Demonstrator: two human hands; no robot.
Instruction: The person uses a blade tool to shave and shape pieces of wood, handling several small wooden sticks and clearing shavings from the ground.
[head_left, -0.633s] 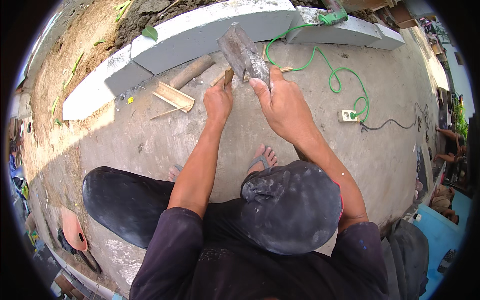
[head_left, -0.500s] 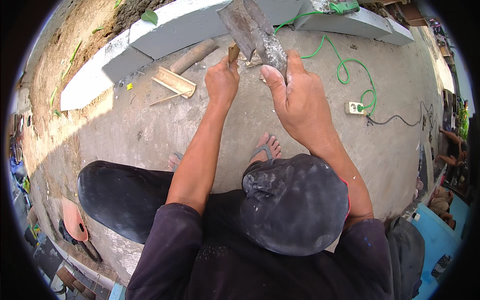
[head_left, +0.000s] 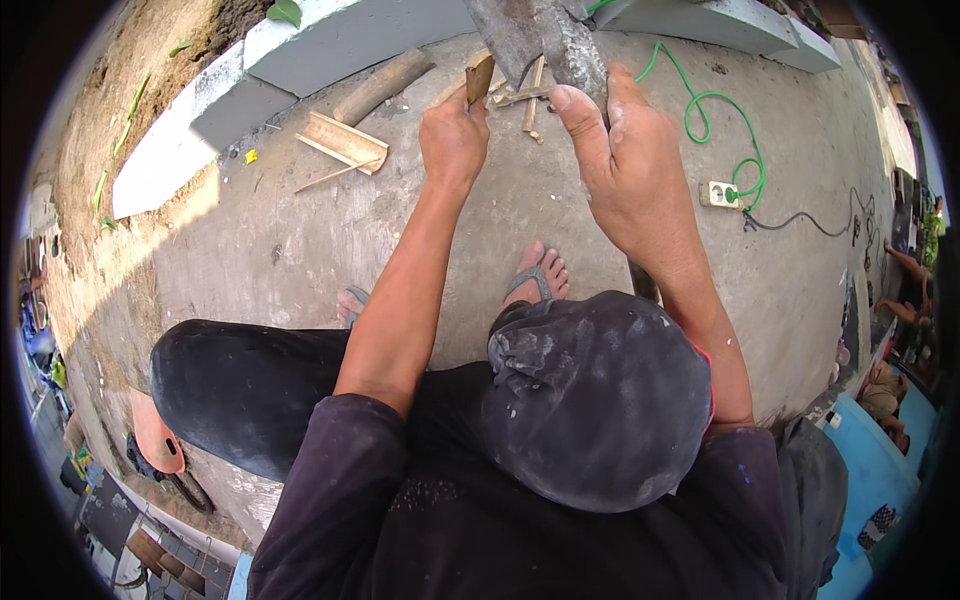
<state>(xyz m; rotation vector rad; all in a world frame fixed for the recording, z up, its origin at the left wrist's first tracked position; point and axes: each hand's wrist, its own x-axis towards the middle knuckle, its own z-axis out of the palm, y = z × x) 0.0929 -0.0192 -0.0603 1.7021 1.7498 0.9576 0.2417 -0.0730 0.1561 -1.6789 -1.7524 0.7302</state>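
Note:
My left hand (head_left: pixel 453 145) is closed around a short piece of split wood (head_left: pixel 480 78), its end sticking up past the fingers. Within my right hand (head_left: pixel 640 175) is a cement-crusted metal-bladed tool (head_left: pixel 575 60), its thumb pressed along the near end. The tool's broad grey blade (head_left: pixel 505 35) leans toward the wood piece and runs out of the top of the view. A dark shaft (head_left: pixel 643 283) shows under my right forearm; whether it belongs to the tool, I cannot tell. Thin wood pieces (head_left: pixel 530 105) lie on the ground between the hands.
A split trough-shaped piece (head_left: pixel 343 143) and a round log (head_left: pixel 383 88) lie at left. Pale blocks (head_left: pixel 330 45) edge the far side. A green cord (head_left: pixel 703 97) runs to a white socket (head_left: pixel 719 194) at right. A pink curved object (head_left: pixel 157 435) is at lower left.
The tool and my right hand have shifted right and slightly farther up in view. My left hand has risen a little with the wood piece, more of which now shows.

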